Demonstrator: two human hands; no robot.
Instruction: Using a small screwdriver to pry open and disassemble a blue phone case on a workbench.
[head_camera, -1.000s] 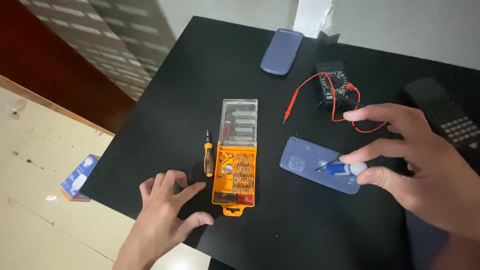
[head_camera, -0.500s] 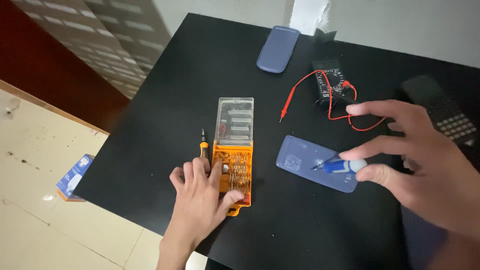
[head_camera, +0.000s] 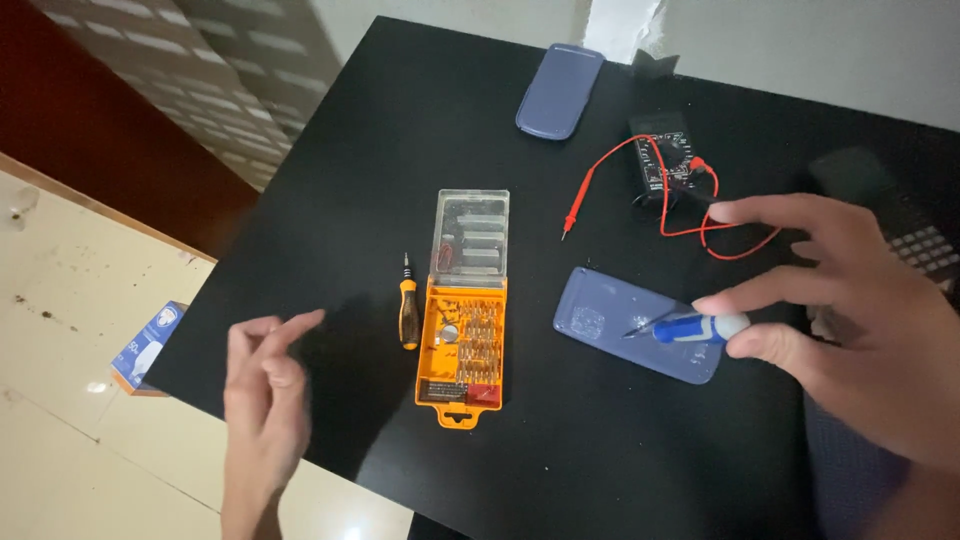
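Note:
My right hand (head_camera: 850, 310) grips a small blue and white screwdriver (head_camera: 690, 327), its tip resting on a blue phone back (head_camera: 610, 320) lying flat on the black table (head_camera: 330, 200). My left hand (head_camera: 265, 400) hovers over the table's near left edge, fingers loosely apart, holding nothing. Right of that hand lies an orange bit set case (head_camera: 465, 330), its clear lid (head_camera: 472, 232) folded open. A black and orange screwdriver (head_camera: 408, 305) lies just left of the case.
A second blue phone (head_camera: 560, 92) lies at the far side. A black multimeter (head_camera: 665, 165) with red leads (head_camera: 610, 180) sits right of it. A dark keypad device (head_camera: 900, 230) is at the right edge. A blue box (head_camera: 150, 345) lies on the tiled floor.
My left hand has drawn back from the orange case to the left, off toward the table's near edge. My right hand still holds the screwdriver on the phone back.

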